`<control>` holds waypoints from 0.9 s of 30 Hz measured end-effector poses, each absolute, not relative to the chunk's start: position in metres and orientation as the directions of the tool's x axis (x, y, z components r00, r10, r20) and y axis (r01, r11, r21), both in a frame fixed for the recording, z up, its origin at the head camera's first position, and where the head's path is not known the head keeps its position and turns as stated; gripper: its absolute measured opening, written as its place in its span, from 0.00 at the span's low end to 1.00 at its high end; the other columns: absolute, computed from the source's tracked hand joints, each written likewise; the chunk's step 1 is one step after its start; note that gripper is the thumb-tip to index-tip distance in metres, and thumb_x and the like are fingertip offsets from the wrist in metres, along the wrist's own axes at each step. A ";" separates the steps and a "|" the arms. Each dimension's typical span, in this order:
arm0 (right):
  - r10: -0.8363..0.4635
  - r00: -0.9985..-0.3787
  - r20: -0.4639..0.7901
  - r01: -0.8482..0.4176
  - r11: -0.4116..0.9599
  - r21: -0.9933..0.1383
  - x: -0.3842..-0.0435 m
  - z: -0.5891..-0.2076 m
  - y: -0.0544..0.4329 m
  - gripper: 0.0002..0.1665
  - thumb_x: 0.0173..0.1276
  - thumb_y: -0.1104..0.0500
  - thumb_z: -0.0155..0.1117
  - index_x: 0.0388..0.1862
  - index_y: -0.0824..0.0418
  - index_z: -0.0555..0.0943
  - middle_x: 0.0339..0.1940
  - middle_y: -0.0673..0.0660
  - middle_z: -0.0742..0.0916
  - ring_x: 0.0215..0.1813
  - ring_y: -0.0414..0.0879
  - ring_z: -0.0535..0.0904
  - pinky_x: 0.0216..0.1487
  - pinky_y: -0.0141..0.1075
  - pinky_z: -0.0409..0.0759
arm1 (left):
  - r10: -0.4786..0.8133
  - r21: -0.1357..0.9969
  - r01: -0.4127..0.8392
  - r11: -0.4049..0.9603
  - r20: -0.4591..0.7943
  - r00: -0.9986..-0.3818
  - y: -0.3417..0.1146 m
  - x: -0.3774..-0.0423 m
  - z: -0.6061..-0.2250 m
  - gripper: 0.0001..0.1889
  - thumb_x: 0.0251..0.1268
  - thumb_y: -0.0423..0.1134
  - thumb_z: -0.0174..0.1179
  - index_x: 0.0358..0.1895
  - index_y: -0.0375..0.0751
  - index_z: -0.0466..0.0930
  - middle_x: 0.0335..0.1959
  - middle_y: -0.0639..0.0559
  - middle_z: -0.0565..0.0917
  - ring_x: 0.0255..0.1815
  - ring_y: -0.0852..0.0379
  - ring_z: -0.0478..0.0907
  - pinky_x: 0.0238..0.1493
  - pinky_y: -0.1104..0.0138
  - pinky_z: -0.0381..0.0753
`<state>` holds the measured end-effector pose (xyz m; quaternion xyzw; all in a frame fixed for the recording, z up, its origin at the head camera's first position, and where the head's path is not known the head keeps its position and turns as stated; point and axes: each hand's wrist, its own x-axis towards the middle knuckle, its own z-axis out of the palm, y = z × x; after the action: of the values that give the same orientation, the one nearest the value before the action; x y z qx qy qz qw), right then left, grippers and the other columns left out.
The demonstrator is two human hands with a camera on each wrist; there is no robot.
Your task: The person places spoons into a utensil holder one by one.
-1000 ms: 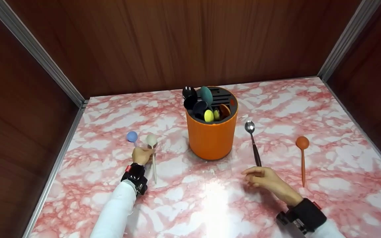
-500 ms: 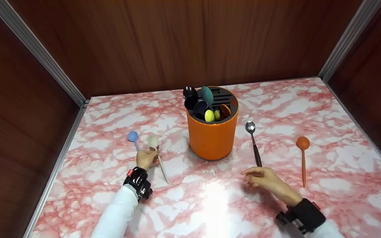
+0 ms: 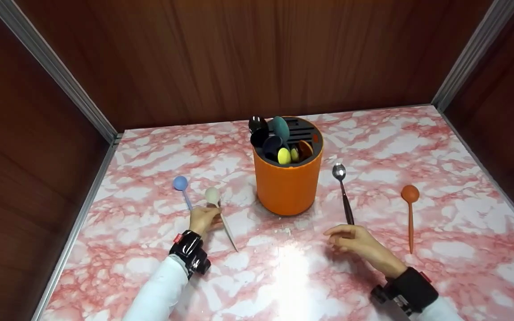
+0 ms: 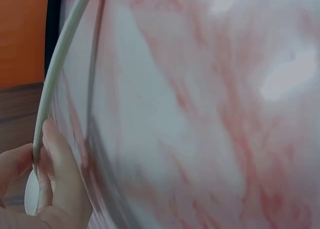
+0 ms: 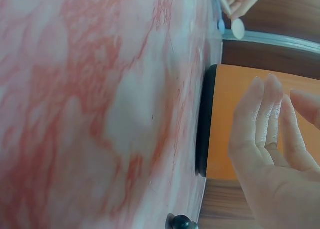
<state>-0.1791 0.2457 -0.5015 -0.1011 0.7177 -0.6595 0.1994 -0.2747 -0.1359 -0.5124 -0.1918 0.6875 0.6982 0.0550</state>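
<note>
1. The white spoon (image 3: 213,195) is between the tabletop's left edge and the orange holder; its handle stands apart from its shadow in the left wrist view, so it seems raised off the surface.
2. The left hand (image 3: 205,219) pinches it between thumb and fingers, high on the handle near the bowl. I judge the step in hand to be picking this spoon up; the next move calls for a steady pinch and control of the long trailing handle.
3. The blue spoon (image 3: 180,183) lies nearer the tabletop's left edge, its handle partly hidden by that hand.
4. The orange holder (image 3: 287,189) stands upright towards the back edge, with utensils in its top.
5. The right hand (image 3: 350,238), fingers loosely bent, thumb apart, holds nothing, near the metal spoon (image 3: 339,172).
6. The orange spoon (image 3: 410,194) lies towards the tabletop's right edge.
</note>
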 end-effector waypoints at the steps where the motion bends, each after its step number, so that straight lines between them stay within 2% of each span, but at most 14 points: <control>1: -0.408 -0.900 -0.153 0.119 0.108 -0.987 -0.179 -0.502 0.245 0.22 0.72 0.63 0.58 0.57 0.81 0.72 0.50 0.66 0.82 0.46 0.47 0.82 0.49 0.35 0.82 | -0.186 0.934 -0.351 -0.065 -0.357 -0.916 -0.135 -0.274 -0.512 0.09 0.60 0.21 0.58 0.40 0.13 0.78 0.18 0.45 0.79 0.18 0.58 0.78 0.26 0.66 0.87; 5: -0.397 -0.902 -0.169 0.138 0.105 -0.985 -0.180 -0.502 0.243 0.23 0.72 0.63 0.58 0.56 0.81 0.72 0.50 0.64 0.83 0.46 0.46 0.82 0.49 0.34 0.82 | -0.161 0.926 -0.362 -0.103 -0.375 -0.913 -0.130 -0.268 -0.509 0.08 0.61 0.21 0.58 0.40 0.14 0.77 0.18 0.45 0.78 0.18 0.57 0.79 0.27 0.65 0.87; 12: -0.402 -0.901 -0.162 0.144 0.077 -0.987 -0.181 -0.501 0.239 0.22 0.71 0.64 0.58 0.55 0.82 0.72 0.42 0.57 0.84 0.42 0.44 0.81 0.45 0.34 0.83 | -0.116 0.943 -0.324 -0.070 -0.330 -0.937 -0.119 -0.259 -0.510 0.08 0.59 0.21 0.58 0.37 0.14 0.78 0.18 0.44 0.82 0.18 0.59 0.80 0.29 0.65 0.87; 22: -0.414 -0.897 -0.156 0.137 0.076 -0.988 -0.183 -0.499 0.234 0.21 0.71 0.64 0.57 0.55 0.81 0.74 0.39 0.54 0.84 0.42 0.43 0.81 0.45 0.33 0.82 | -0.045 0.933 -0.319 -0.166 -0.330 -0.943 -0.098 -0.243 -0.505 0.08 0.62 0.22 0.55 0.40 0.15 0.75 0.23 0.46 0.79 0.22 0.58 0.80 0.35 0.63 0.87; 27: -0.417 -0.897 -0.148 0.128 0.075 -0.989 -0.183 -0.497 0.230 0.20 0.71 0.64 0.57 0.55 0.80 0.74 0.39 0.53 0.84 0.43 0.43 0.80 0.44 0.31 0.81 | -0.032 0.919 -0.332 -0.212 -0.346 -0.938 -0.088 -0.237 -0.501 0.07 0.63 0.22 0.55 0.40 0.17 0.75 0.24 0.47 0.78 0.22 0.58 0.80 0.34 0.65 0.87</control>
<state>-0.1829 0.2303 -0.4974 -0.1025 0.7046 -0.6721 0.2031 -0.2373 -0.0882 -0.5005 -0.1468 0.6200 0.7645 0.0979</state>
